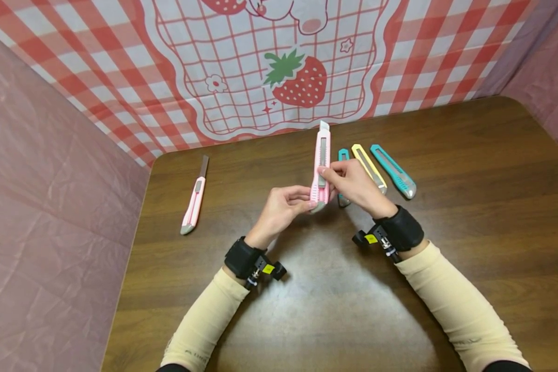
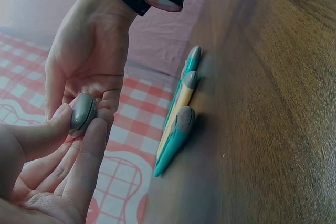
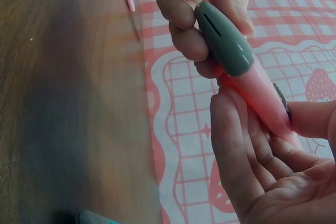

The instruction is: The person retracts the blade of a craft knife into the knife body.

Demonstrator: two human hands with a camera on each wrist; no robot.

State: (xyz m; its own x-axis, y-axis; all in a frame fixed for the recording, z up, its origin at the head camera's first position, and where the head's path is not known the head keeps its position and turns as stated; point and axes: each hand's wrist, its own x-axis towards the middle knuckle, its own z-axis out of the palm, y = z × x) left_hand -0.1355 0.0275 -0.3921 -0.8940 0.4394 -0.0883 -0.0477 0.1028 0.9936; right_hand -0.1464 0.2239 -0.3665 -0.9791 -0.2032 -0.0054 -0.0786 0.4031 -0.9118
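Note:
A pink box cutter (image 1: 323,150) is held up above the table, its short length of blade showing at the top. My left hand (image 1: 282,209) pinches its grey end cap (image 2: 84,113) between thumb and fingers. Higher on the body, my right hand (image 1: 357,186) grips it, with the thumb on the dark slider (image 3: 282,99). Past the left hand, a second pink box cutter (image 1: 194,205) lies on the table with a long piece of blade out. Close by the right hand lie a yellow box cutter (image 1: 368,166) and a teal box cutter (image 1: 392,170); another teal one (image 1: 343,155) is partly covered by that hand.
The brown wooden table (image 1: 335,320) spreads under both arms. Behind it hangs a red-and-white checked cloth (image 1: 116,67) with a strawberry print, reaching the table's far edge. Pink fabric (image 1: 46,206) hangs at the left side.

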